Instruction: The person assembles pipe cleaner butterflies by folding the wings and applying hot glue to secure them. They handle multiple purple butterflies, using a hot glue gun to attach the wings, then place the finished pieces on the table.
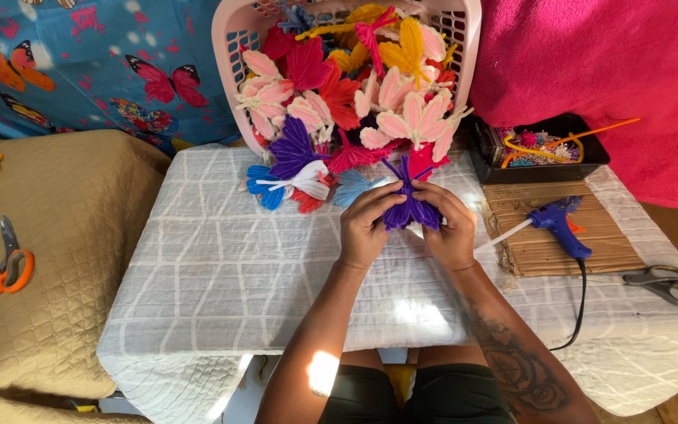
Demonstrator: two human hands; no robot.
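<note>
purple chenille butterfly (pixel 410 206) sits between both hands, just in from the far edge of the desk (pixel 221 275), near its middle. left hand (pixel 366 228) curls closed around the butterfly's left wings, thumb on top. right hand (pixel 450 228) grips the right wings the same way, fingers folded tight. the two hands nearly touch over the body of the butterfly. desk covered in pale grey quilted cloth with a white grid.

pink plastic basket (pixel 231 47) tipped on its side at the far edge, spilling a heap of chenille butterflies (pixel 331 102), pink, red, yellow, purple, blue, onto the cloth just beyond the hands. black tray (pixel 590 161) of craft bits at the far right corner. blue glue gun (pixel 560 224) on a brown mat (pixel 543 251) near the right edge; grey scissors (pixel 661 283) beside the mat. orange-handled scissors (pixel 5 271) on the tan quilted surface (pixel 56 314) to the left.
</note>
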